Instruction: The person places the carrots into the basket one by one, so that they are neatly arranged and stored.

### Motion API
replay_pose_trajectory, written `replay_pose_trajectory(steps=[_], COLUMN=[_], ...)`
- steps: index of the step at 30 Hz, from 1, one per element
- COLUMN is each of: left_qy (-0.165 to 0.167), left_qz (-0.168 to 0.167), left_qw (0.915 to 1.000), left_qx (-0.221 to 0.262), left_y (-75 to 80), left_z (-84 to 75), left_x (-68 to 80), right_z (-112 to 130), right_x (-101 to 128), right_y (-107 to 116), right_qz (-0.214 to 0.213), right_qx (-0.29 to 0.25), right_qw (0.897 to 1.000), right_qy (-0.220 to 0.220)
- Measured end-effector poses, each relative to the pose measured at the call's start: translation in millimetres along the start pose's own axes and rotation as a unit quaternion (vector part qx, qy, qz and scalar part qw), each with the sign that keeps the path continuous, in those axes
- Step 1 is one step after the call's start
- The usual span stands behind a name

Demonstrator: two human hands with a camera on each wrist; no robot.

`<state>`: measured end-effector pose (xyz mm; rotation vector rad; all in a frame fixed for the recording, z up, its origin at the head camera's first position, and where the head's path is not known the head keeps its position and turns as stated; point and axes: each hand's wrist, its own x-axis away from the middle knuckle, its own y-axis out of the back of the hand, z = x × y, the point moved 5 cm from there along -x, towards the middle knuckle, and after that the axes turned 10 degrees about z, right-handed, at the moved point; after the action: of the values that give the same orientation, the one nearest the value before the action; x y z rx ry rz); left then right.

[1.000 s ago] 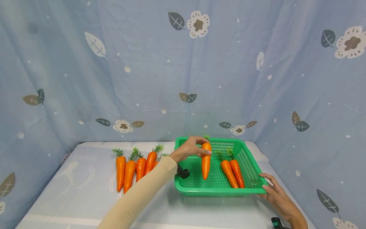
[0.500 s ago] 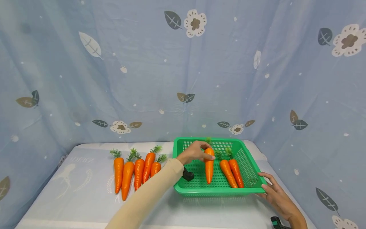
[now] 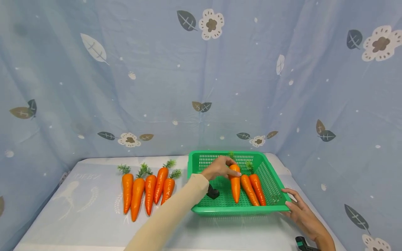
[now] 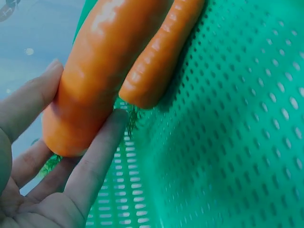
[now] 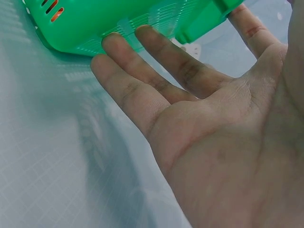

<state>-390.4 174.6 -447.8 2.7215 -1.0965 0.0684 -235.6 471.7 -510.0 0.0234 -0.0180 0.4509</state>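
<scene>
My left hand (image 3: 221, 168) grips an orange carrot (image 3: 235, 188) near its leafy top, thumb and fingers on either side of it. The carrot points tip-down inside the green plastic basket (image 3: 238, 209). Beside it in the basket lie two more carrots; one (image 4: 161, 57) shows right next to the held one in the left wrist view. My right hand (image 3: 302, 212) holds the basket's near right corner, thumb at the rim. In the right wrist view, several fingers (image 5: 166, 57) reach against the basket's underside.
Several carrots (image 3: 138, 198) with green tops lie side by side on the white-clothed table (image 3: 78, 216), left of the basket. A blue curtain (image 3: 150, 80) with leaf and flower prints stands behind and at the sides.
My left hand has carried the carrot rightward and a little lower, close to the two carrots in the basket. My right hand keeps its place at the corner.
</scene>
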Motion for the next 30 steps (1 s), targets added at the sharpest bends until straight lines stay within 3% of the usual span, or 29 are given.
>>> replay_pose_trajectory(steps=[10,19,30], left_qy=[0.014,0.025,0.029], left_qz=[0.003,0.014,0.019], left_qw=[0.9997,0.9987,0.9994], left_qx=[-0.017,-0.043,-0.007], left_y=[-9.7,-17.6,-24.4], left_z=[13.3,14.4,18.3], left_x=[-9.3,-14.1,-19.0], right_z=[-0.9,0.2,-1.5], right_x=[-2.1,-0.3,-0.2], right_y=[-0.7,-0.6,1.7], right_qz=[-0.011,-0.023,-0.014], right_qx=[0.006,0.003,0.009], right_qw=[1.0,1.0,1.0], right_qy=[-0.008,-0.01,-0.007])
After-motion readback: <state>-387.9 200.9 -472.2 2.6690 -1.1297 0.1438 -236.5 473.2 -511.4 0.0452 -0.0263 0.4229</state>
